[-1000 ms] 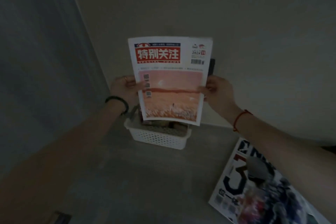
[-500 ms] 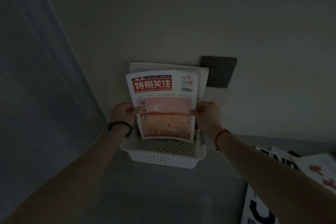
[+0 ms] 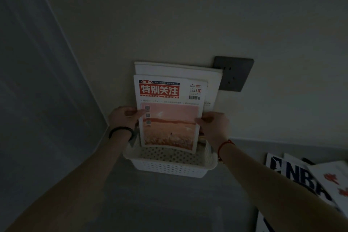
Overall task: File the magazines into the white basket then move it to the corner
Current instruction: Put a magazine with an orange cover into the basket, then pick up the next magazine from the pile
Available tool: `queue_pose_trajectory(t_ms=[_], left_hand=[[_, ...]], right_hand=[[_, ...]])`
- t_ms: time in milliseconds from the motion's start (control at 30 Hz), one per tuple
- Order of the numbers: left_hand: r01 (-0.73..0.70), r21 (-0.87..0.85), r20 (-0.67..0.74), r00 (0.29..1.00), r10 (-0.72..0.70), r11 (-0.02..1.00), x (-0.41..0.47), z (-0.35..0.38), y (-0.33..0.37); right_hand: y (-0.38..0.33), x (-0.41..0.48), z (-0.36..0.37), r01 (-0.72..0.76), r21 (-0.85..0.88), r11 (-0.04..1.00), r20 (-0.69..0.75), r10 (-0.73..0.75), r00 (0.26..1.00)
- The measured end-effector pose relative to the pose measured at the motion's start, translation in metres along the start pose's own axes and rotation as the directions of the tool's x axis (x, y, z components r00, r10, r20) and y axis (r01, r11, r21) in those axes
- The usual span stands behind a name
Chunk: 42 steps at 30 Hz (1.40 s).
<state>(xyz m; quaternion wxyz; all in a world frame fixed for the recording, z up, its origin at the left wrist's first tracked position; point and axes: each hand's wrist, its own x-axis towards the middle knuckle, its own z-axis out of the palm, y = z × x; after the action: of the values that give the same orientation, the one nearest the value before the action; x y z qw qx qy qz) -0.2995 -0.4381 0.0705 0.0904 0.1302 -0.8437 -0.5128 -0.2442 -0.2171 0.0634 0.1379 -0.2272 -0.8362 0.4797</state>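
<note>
A white perforated basket [image 3: 169, 168] stands on the floor against the wall. Upright in it is a magazine with a red title block and a pink sunset cover [image 3: 169, 117], its lower edge inside the basket. My left hand [image 3: 123, 117] grips its left edge and my right hand [image 3: 213, 124] grips its right edge. Behind it, leaning on the wall, stand larger white magazines [image 3: 177, 71] in the same basket.
A dark wall socket plate [image 3: 233, 73] sits behind the magazines at the upper right. Loose magazines, one with NBA lettering [image 3: 301, 177], lie on the floor at the right. A grey panel [image 3: 37, 100] meets the wall at the left, forming a corner.
The red-titled magazine has come down from above the basket into it, in front of the white magazines. Both hands have kept hold of its edges.
</note>
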Motion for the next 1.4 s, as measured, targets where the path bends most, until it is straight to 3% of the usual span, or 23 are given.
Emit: queue_pose_trajectory(t_ms=[200,367,500,600,767,900,1000,1100,1200,1367,1400], left_hand=[[0.056,-0.061,0.056,0.997,-0.053,0.997,0.000,0.002,0.001],[0.085,-0.017,0.081,0.993,-0.083,0.996,-0.007,0.001,-0.004],[0.091,-0.009,0.070,0.993,-0.090,0.996,-0.027,-0.003,-0.005],[0.046,0.000,0.073,0.996,-0.046,0.999,-0.055,0.004,0.004],[-0.104,-0.020,0.174,0.979,0.106,0.994,-0.121,0.037,0.043],[-0.081,-0.032,0.330,0.940,0.087,0.996,-0.183,0.083,0.066],[-0.043,-0.100,0.434,0.897,0.083,0.994,-0.230,0.125,0.074],[0.084,-0.104,0.556,0.831,-0.013,0.991,-0.276,0.169,0.082],[0.143,-0.075,0.635,0.770,-0.064,0.987,-0.316,0.211,0.087],[0.030,0.200,0.683,0.713,-0.161,0.979,-0.387,0.278,0.107],[0.056,0.185,0.740,0.650,-0.176,0.981,-0.400,0.287,0.108]], right_hand=[[0.004,0.002,0.001,-0.016,-0.020,1.000,-0.035,0.015,0.999],[0.002,0.004,-0.015,-0.030,-0.015,0.999,-0.034,0.029,0.999],[0.013,-0.009,-0.053,0.043,-0.048,0.998,0.025,-0.042,0.999],[0.034,-0.027,-0.092,0.070,-0.044,0.997,0.059,-0.068,0.996],[0.085,-0.056,-0.172,-0.012,-0.017,1.000,0.130,0.014,0.991],[0.131,-0.067,-0.240,-0.105,-0.050,0.993,0.097,0.109,0.989],[0.169,-0.075,-0.294,-0.168,0.029,0.985,0.075,0.166,0.983],[0.206,-0.084,-0.347,-0.184,0.030,0.982,0.110,0.180,0.978],[0.239,-0.089,-0.389,-0.222,-0.099,0.970,0.132,0.234,0.963],[0.287,-0.090,-0.437,-0.132,-0.341,0.931,0.213,0.213,0.954],[0.296,-0.088,-0.443,-0.094,-0.399,0.912,0.220,0.195,0.956]])
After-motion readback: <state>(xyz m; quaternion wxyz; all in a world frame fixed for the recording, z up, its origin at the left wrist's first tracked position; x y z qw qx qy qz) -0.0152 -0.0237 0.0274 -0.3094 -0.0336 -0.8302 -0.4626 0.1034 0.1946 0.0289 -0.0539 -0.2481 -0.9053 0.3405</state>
